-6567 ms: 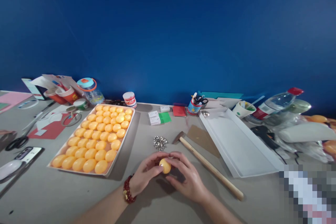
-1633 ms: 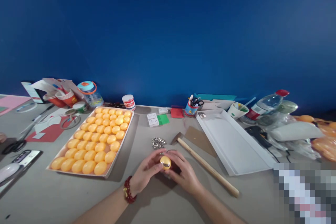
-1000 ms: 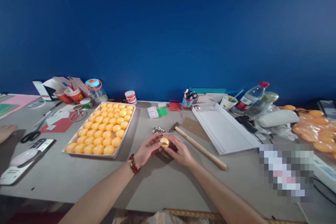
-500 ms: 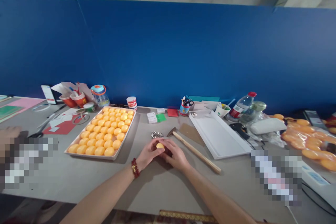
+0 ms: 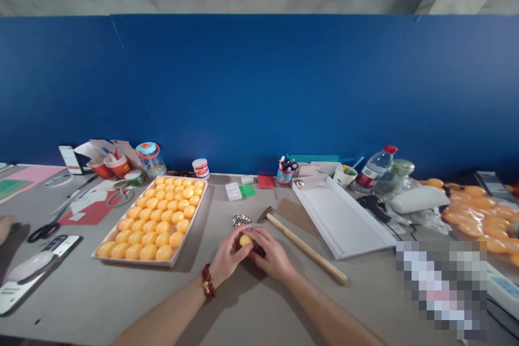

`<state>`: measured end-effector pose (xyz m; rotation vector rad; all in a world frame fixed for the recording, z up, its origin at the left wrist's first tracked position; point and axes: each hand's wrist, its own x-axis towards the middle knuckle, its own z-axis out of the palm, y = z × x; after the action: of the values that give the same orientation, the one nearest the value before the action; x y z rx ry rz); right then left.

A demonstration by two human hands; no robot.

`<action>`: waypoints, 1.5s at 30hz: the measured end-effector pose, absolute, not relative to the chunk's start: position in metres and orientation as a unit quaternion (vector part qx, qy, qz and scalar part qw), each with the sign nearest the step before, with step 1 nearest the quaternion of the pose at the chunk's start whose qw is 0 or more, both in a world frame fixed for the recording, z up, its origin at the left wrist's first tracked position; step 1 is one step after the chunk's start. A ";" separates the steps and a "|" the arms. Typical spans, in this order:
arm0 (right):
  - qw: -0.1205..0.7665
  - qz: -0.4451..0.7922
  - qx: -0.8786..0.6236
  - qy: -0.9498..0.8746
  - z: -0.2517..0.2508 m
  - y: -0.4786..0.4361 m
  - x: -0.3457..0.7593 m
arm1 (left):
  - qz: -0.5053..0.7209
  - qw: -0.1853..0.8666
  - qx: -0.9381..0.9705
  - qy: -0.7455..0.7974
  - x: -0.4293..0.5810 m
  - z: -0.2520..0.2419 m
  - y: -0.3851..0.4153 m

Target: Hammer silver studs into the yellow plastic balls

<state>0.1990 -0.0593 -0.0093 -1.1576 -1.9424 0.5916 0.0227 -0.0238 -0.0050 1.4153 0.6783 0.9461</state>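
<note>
Many orange balls [image 5: 157,215] — inside white box [image 5: 175,257]

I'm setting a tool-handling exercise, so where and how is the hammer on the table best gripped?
Probably by the wooden handle, near its free end, with the right hand coming from above and the right. The hammer lies flat, its long, slim handle slanting nearer and rightward, away from the head at the far end.

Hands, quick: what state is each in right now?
Left hand: closed, holding the ball.
Right hand: curled at the ball; whether it grips cannot be told.
</note>
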 end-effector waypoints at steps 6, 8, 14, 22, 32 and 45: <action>0.422 0.268 -0.450 -0.740 -0.011 -0.059 0.201 | 0.403 0.685 0.557 0.240 0.019 0.002 -0.025; 0.434 0.281 -0.443 -0.733 -0.013 -0.057 0.202 | 0.397 0.724 0.510 0.241 0.018 0.002 -0.024; 0.448 0.312 -0.433 -0.718 -0.015 -0.054 0.204 | 0.385 0.772 0.436 0.257 0.017 -0.002 -0.017; 0.445 0.328 -0.447 -0.703 -0.008 -0.055 0.204 | 0.384 0.775 0.418 0.278 0.018 -0.003 -0.015; 0.443 0.334 -0.457 -0.696 -0.009 -0.053 0.203 | 0.377 0.786 0.398 0.286 0.021 0.002 -0.015; 0.445 0.310 -0.474 -0.693 -0.008 -0.055 0.200 | 0.391 0.711 0.507 0.290 0.021 0.006 -0.016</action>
<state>0.2003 -0.0547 -0.0082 -1.1743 -1.7180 0.7680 0.0214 -0.0160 0.0055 1.1253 0.6430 0.8668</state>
